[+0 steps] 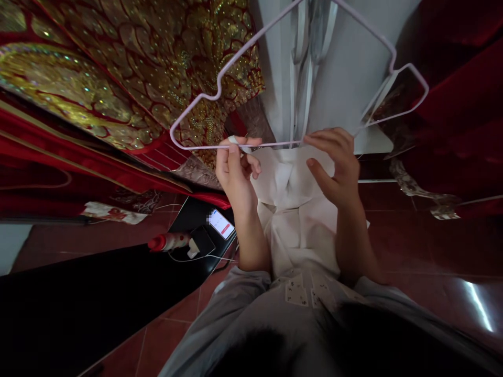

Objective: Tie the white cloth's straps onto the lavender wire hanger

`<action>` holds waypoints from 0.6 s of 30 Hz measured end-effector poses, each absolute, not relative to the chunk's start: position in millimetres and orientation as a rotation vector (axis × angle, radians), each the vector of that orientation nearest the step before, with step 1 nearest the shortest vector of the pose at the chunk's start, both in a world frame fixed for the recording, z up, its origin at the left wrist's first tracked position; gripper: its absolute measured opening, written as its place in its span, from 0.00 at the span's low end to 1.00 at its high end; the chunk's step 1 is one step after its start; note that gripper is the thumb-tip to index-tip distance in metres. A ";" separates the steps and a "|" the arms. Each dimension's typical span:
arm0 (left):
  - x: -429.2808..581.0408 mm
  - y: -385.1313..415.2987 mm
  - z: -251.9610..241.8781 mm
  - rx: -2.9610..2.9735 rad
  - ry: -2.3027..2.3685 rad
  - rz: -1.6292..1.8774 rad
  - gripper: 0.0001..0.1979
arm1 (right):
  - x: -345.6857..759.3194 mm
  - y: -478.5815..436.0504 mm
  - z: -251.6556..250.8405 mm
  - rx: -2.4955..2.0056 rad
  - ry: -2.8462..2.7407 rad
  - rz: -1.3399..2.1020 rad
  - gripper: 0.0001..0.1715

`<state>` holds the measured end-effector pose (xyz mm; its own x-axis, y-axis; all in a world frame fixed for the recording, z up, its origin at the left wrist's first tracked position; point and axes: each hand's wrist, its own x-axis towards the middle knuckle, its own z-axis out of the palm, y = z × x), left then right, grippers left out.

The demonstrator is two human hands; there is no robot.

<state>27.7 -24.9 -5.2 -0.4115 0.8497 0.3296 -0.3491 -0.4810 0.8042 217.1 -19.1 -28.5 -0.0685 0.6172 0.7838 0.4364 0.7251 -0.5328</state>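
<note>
A pale pink hanger (255, 39) spans the upper middle of the view, its long bottom bar nearest me. My left hand (238, 170) pinches that bar left of centre, with a bit of white strap or tape at the fingertips. Farther right, my right hand (334, 162) has its thumb and fingers apart, the fingertips close to the bar; whether they touch it I cannot tell. White straps (301, 99) hang behind the hanger. A pale strap (379, 97) is looped at the hanger's right end.
Gold-sequined red garments (137, 68) hang at the left, dark red cloth (463, 120) at the right. On a black table (118, 293) at the lower left are a lit phone (222, 224), a red-capped bottle (168, 242), a dark case (202, 241) and a white cable.
</note>
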 end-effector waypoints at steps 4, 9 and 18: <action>27.6 -24.8 -4.3 1.003 0.769 1.954 0.12 | 231.7 -11.1 -44.3 -0.820 -1.233 0.136 0.11; 22.5 -22.2 -3.3 1.022 0.748 1.949 0.14 | 254.3 -0.1 -69.3 -0.877 -1.074 0.317 0.24; 14.7 -24.7 -4.6 1.088 0.822 1.902 0.16 | 232.0 -20.5 -39.6 -0.963 -0.967 0.495 0.13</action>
<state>14.7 -24.7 -4.6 -0.3292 0.8609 0.3880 -0.3070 -0.4861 0.8182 232.0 -20.5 -39.6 0.5064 0.7281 0.4621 0.0510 0.5096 -0.8589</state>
